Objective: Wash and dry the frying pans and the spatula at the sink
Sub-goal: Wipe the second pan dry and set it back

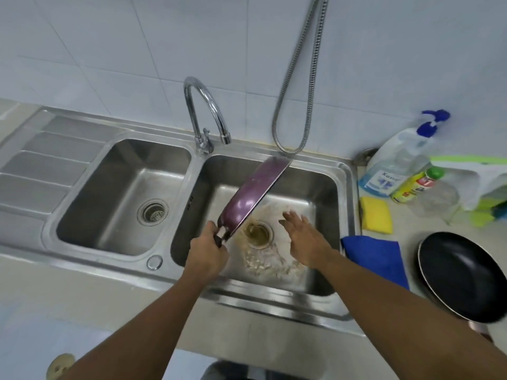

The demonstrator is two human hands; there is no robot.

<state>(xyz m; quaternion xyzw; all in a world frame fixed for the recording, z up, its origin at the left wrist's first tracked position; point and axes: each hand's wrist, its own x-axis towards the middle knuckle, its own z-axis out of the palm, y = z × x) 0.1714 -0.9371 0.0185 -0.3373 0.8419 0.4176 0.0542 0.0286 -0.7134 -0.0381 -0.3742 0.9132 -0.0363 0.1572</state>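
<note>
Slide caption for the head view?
Left hand tilts purple frying pan over right basin; open right hand beside it.

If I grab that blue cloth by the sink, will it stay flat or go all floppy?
Probably floppy: the blue cloth lies in soft folds beside the steel sink. Likely light, too, being thin fabric. Its matte surface probably isn't slippery.

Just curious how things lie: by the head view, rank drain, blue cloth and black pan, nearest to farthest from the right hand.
1. drain, just left of the right hand
2. blue cloth, to the hand's right
3. black pan, farther right still
</note>
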